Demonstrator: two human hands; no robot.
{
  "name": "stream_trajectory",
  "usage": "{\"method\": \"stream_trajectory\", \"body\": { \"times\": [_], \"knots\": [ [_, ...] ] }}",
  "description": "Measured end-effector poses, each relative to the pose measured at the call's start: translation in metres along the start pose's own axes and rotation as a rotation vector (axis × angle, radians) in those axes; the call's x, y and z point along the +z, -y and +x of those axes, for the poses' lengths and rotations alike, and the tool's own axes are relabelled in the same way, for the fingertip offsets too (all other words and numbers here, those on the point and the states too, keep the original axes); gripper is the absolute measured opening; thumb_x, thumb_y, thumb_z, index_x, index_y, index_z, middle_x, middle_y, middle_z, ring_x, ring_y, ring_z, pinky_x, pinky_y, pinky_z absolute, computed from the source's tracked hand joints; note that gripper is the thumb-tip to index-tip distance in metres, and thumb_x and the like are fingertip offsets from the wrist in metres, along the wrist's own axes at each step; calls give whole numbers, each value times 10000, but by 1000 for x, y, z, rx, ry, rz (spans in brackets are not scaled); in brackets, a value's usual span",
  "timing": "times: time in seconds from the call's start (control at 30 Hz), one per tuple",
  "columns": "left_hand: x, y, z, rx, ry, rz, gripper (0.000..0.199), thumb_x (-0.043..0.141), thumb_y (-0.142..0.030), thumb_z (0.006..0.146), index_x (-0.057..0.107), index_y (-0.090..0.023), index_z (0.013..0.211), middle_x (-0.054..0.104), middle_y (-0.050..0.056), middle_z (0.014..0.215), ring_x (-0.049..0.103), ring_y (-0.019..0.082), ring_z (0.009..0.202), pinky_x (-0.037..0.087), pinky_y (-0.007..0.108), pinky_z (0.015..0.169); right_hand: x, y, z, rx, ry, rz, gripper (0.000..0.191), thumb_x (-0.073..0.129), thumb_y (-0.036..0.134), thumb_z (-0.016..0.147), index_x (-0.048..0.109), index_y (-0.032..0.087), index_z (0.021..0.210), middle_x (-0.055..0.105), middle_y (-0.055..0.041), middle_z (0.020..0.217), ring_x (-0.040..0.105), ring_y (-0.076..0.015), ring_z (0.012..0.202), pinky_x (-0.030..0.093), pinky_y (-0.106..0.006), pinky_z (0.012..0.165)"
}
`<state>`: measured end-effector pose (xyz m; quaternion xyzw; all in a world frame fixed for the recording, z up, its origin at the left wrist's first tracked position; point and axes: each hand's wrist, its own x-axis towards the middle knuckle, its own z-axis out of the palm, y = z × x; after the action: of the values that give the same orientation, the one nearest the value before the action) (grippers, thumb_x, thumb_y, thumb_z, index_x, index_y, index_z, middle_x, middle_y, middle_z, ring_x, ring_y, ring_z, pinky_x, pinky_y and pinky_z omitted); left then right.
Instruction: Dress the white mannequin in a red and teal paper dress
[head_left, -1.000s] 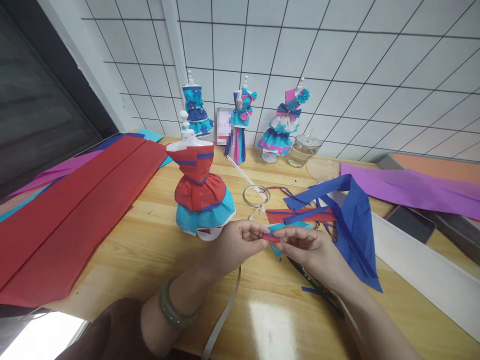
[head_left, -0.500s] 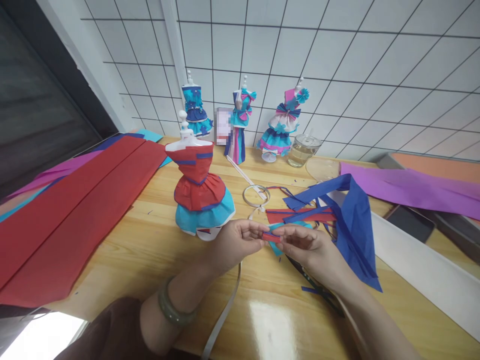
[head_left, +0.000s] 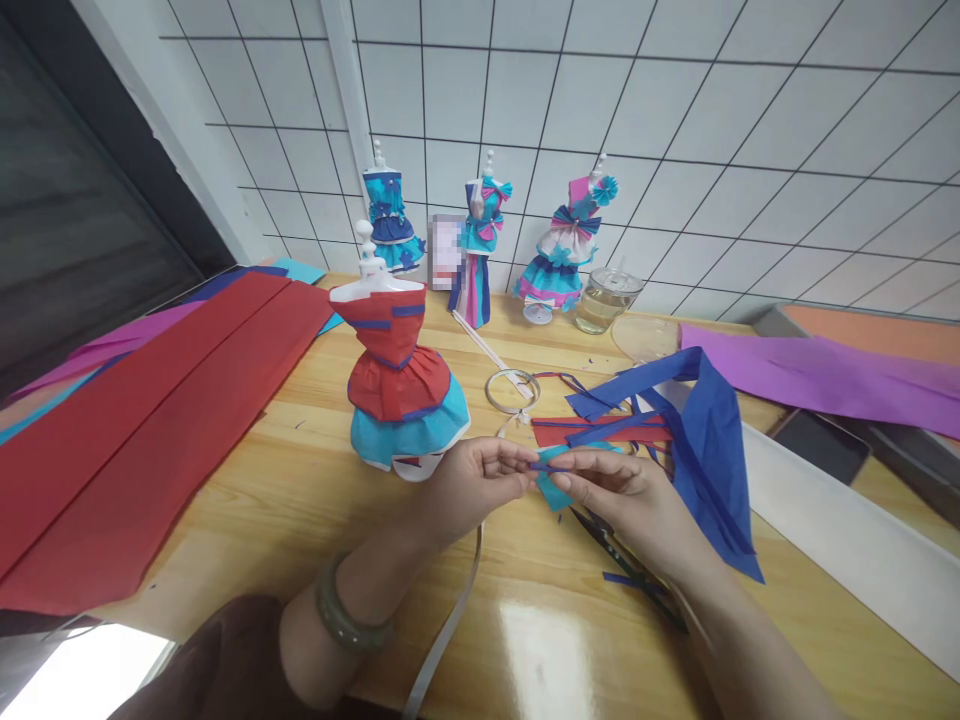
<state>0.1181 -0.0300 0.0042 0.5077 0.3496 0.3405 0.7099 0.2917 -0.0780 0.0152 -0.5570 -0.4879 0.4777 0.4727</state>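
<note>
A small folded strip point(head_left: 550, 468) is pinched between the fingertips of both my hands; its blue face shows now. My left hand point(head_left: 480, 482) grips its left end, thumb against bent fingers. At the other end, my right hand point(head_left: 616, 488) holds it between thumb and forefinger. Left of my hands stands a white mini dress form point(head_left: 367, 292) in a red bodice point(head_left: 390, 328) with blue bands and a red-over-turquoise skirt point(head_left: 409, 430). Under my fingertips lies a turquoise scrap point(head_left: 555, 494). Dark scissors point(head_left: 630, 570) lie beneath my right hand, partly hidden.
Three dressed mini forms point(head_left: 391, 215) stand along the tiled wall, near a lidded glass of liquid point(head_left: 606, 300). Red sheets point(head_left: 172, 420) cover the left side. Blue material point(head_left: 709, 460), a white strip point(head_left: 847, 540) and a phone point(head_left: 821, 445) lie right. A ring point(head_left: 513, 391) and ribbon point(head_left: 450, 620) are mid-table.
The strip has turned between my fingertips: its red side faced up before, and now blue shows. My hands have barely shifted otherwise.
</note>
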Motion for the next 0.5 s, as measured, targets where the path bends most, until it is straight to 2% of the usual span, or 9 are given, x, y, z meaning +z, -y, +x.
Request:
{"method": "stream_trajectory", "body": {
  "times": [0.23, 0.4, 0.5],
  "knots": [
    [1, 6, -1, 227, -26, 161, 193, 686, -173, 683, 675, -124, 870, 650, 87, 968, 634, 166, 849, 517, 261, 748, -1, -4, 0, 129, 37, 157, 175, 811, 312, 609, 751, 233, 752, 748, -13, 781, 640, -143, 702, 487, -278, 719],
    [2, 9, -2, 193, 10, 95, 146, 669, -180, 718, 680, -127, 854, 702, 76, 869, 661, 170, 830, 522, 286, 800, 1, -3, -2, 190, 97, 236, 145, 807, 303, 624, 746, 206, 713, 700, 3, 645, 580, -108, 599, 450, -240, 619],
    [2, 11, -1, 199, 12, 40, 136, 672, -164, 710, 679, -128, 840, 710, 65, 843, 667, 162, 814, 524, 285, 810, 1, -3, -2, 206, 115, 254, 143, 800, 309, 640, 742, 200, 712, 685, 9, 627, 567, -98, 602, 433, -224, 616]
  ]
}}
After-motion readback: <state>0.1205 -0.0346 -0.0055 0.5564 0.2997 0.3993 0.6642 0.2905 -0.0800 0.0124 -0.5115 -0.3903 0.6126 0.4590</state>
